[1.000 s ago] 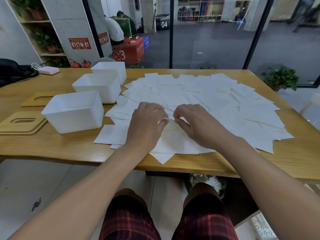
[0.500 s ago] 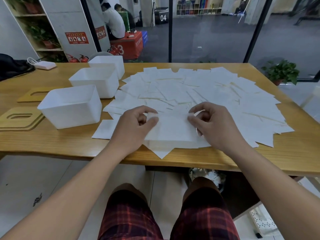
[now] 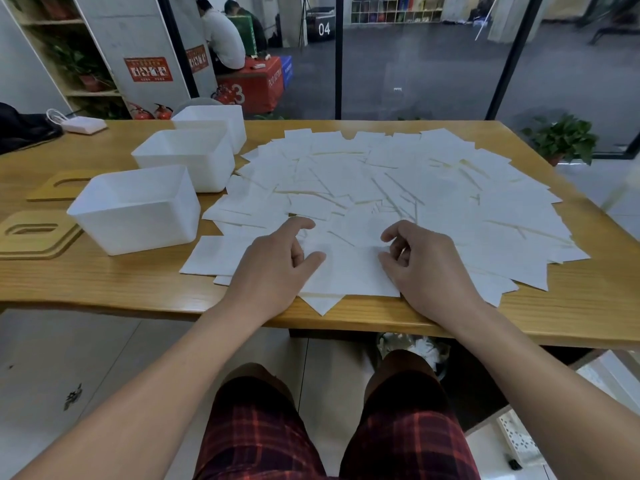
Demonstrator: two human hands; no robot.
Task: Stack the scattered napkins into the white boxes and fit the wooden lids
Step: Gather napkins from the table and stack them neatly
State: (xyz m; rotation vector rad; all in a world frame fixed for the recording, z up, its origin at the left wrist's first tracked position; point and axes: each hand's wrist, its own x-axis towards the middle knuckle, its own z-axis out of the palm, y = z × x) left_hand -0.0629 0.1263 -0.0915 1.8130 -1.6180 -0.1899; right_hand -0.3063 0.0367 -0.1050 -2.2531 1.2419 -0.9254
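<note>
Several white napkins [image 3: 398, 181] lie fanned across the wooden table [image 3: 104, 278]. A small pile of napkins [image 3: 346, 271] sits at the front edge between my hands. My left hand [image 3: 273, 268] rests at the pile's left edge, thumb on the top napkin and index finger stretched forward. My right hand [image 3: 429, 268] rests at the pile's right edge, thumb on the paper and fingers loosely curled above it. Three empty white boxes stand in a row on the left: near [image 3: 138, 230], middle [image 3: 207, 174], far [image 3: 237, 129]. Two wooden lids [image 3: 34, 237] [image 3: 52, 188] lie flat left of the boxes.
A white charger [image 3: 83, 125] and a black bag [image 3: 20, 131] lie at the table's far left corner. Glass panels stand behind the table, with seated people beyond them. A potted plant [image 3: 561, 140] stands on the floor at the right. My knees are under the front edge.
Both hands drew one napkin out of the spread toward me and laid it on the pile at the front edge. My fingers have loosened from it and my left index finger has straightened.
</note>
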